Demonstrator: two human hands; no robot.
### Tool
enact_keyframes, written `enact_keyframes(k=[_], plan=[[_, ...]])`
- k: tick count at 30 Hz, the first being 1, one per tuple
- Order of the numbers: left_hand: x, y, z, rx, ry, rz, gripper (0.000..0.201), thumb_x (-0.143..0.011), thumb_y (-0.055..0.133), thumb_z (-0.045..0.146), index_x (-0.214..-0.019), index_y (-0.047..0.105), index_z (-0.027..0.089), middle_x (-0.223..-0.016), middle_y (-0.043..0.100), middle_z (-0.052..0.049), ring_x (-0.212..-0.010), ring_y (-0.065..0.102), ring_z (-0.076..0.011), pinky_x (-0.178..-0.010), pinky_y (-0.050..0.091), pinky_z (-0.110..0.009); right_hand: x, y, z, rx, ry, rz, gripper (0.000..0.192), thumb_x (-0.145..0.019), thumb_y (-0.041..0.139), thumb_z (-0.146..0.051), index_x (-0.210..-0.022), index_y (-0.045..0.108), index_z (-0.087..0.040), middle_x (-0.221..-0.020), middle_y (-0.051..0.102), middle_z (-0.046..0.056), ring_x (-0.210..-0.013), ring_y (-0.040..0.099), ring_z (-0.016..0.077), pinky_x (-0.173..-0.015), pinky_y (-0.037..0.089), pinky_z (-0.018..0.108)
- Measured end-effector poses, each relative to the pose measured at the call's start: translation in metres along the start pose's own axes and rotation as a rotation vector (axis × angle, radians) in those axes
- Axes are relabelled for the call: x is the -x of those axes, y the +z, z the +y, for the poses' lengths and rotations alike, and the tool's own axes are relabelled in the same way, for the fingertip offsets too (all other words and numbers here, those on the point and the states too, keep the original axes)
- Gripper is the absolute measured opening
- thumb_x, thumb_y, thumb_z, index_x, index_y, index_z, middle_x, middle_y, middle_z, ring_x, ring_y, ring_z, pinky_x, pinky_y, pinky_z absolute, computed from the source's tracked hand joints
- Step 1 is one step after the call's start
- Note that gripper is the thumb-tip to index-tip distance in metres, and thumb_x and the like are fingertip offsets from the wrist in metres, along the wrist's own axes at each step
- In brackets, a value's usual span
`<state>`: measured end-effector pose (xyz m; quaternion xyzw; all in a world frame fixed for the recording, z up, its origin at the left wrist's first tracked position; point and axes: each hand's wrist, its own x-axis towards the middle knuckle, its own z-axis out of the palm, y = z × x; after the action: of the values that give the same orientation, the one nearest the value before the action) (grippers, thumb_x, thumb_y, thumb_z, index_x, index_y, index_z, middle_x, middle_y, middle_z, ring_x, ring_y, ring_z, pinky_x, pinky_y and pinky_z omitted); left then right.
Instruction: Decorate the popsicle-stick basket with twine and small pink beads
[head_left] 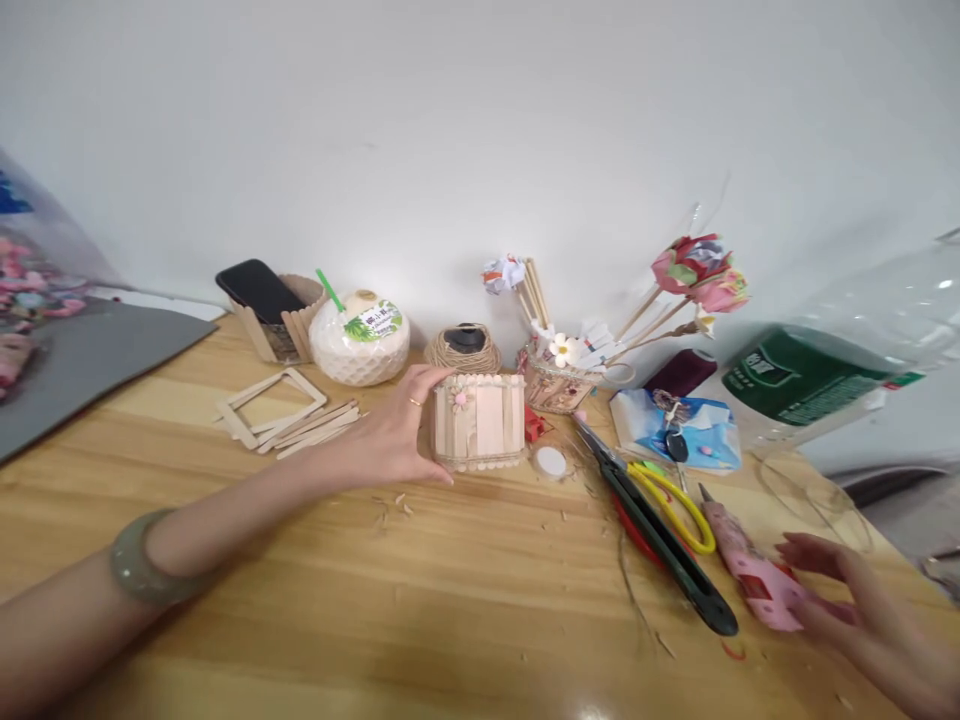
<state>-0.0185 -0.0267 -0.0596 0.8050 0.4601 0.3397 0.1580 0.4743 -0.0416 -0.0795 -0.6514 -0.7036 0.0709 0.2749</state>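
Note:
A small box made of craft sticks (pixel 501 425), with twine along its edges and a little pink flower on its front, stands on the wooden table. My left hand (pixel 390 430) grips its left side, thumb low and fingers over the top. At the right, a pink glue gun (pixel 752 570) lies on the table, its nozzle pointing away. My right hand (pixel 847 600) is at its rear end, fingers apart, the thumb seeming to touch it. Scissors with yellow handles (pixel 679 505) and a long dark-handled tool (pixel 660 535) lie beside the glue gun.
Behind the box stand a ball of twine (pixel 442 350), a white coconut (pixel 360 350) with a green straw and a stick holder with a phone (pixel 259 290). Loose craft sticks (pixel 311 430) lie left. Paper flowers (pixel 701 270) and a large green-labelled bottle (pixel 802 375) are at the right.

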Motion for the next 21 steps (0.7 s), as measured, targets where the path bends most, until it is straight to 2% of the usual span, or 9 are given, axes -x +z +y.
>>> enact_keyframes(k=[3,5,6,8,9,13,14,16,21], plan=[[0.000,-0.002,-0.005,-0.009,0.034,-0.026,0.104,-0.057,0.077,0.048,-0.136,0.011,0.027,-0.131,0.028,-0.013,-0.123,0.034,-0.0349,-0.101,0.033,-0.054,-0.003,-0.006,0.006,0.140,0.025,-0.110,0.026,-0.068,0.062,-0.035,-0.091,0.053,-0.031,-0.101,0.062,0.021,-0.088,0.063,0.0326,-0.070,0.047,0.045],[-0.001,-0.004,-0.008,-0.023,0.037,-0.042,0.104,-0.057,0.076,0.050,-0.136,0.011,0.029,-0.129,0.029,-0.012,-0.121,0.035,-0.0358,-0.099,0.034,-0.055,0.000,-0.006,-0.007,0.286,-0.017,-0.078,0.026,-0.073,0.057,-0.036,-0.097,0.049,-0.032,-0.109,0.058,0.021,-0.093,0.061,0.0329,-0.071,0.045,0.045],[-0.002,-0.005,-0.010,-0.027,0.034,-0.049,0.104,-0.056,0.076,0.051,-0.136,0.012,0.030,-0.128,0.029,-0.012,-0.120,0.035,-0.0363,-0.098,0.035,-0.055,0.003,-0.004,-0.020,0.362,-0.053,-0.035,0.025,-0.076,0.055,-0.038,-0.099,0.048,-0.033,-0.108,0.057,0.021,-0.094,0.060,0.0335,-0.070,0.045,0.046],[-0.005,-0.007,-0.011,-0.025,0.022,-0.063,0.105,-0.055,0.076,0.051,-0.135,0.012,0.031,-0.126,0.030,-0.011,-0.119,0.036,-0.0369,-0.095,0.038,-0.055,0.011,0.009,-0.063,0.398,-0.194,0.212,0.019,-0.080,0.047,-0.041,-0.097,0.049,-0.033,-0.093,0.061,0.017,-0.087,0.061,0.0351,-0.068,0.045,0.049],[-0.006,-0.008,-0.012,-0.021,0.013,-0.076,0.106,-0.054,0.077,0.052,-0.135,0.012,0.031,-0.125,0.030,-0.011,-0.118,0.037,-0.0371,-0.094,0.039,-0.055,0.016,0.019,-0.090,0.361,-0.293,0.198,0.018,-0.082,0.047,-0.040,-0.098,0.051,-0.034,-0.087,0.063,0.013,-0.080,0.063,0.0322,-0.066,0.047,0.047],[-0.012,-0.011,-0.011,-0.021,-0.018,-0.120,0.109,-0.051,0.077,0.053,-0.135,0.013,0.028,-0.121,0.032,-0.011,-0.116,0.038,-0.0366,-0.094,0.038,-0.056,0.030,0.071,-0.207,-0.023,-0.640,-0.245,0.017,-0.087,0.045,-0.022,-0.100,0.053,-0.029,-0.092,0.064,0.004,-0.082,0.064,0.0194,-0.067,0.052,0.030],[-0.013,-0.011,-0.011,-0.023,-0.013,-0.123,0.108,-0.051,0.078,0.053,-0.134,0.013,0.028,-0.121,0.031,-0.011,-0.116,0.038,-0.0359,-0.096,0.036,-0.056,0.030,0.084,-0.232,-0.074,-0.657,-0.393,0.019,-0.088,0.041,-0.018,-0.099,0.055,-0.026,-0.091,0.064,0.004,-0.080,0.063,0.0170,-0.067,0.051,0.028],[-0.014,-0.014,-0.010,-0.020,0.007,-0.127,0.107,-0.051,0.078,0.050,-0.134,0.014,0.026,-0.121,0.030,-0.011,-0.117,0.037,-0.0340,-0.098,0.035,-0.054,0.026,0.107,-0.269,-0.105,-0.698,-0.553,0.024,-0.088,0.038,-0.011,-0.095,0.058,-0.022,-0.085,0.063,0.003,-0.075,0.062,0.0155,-0.063,0.050,0.026],[-0.015,-0.020,-0.010,-0.015,0.014,-0.144,0.102,-0.053,0.080,0.034,-0.132,0.016,0.026,-0.123,0.031,-0.010,-0.122,0.034,-0.0313,-0.103,0.032,-0.050,0.010,0.142,-0.304,0.111,-0.855,-0.535,0.035,-0.083,0.044,-0.007,-0.113,0.054,-0.019,-0.101,0.063,0.007,-0.072,0.062,0.0161,-0.055,0.046,0.025]])
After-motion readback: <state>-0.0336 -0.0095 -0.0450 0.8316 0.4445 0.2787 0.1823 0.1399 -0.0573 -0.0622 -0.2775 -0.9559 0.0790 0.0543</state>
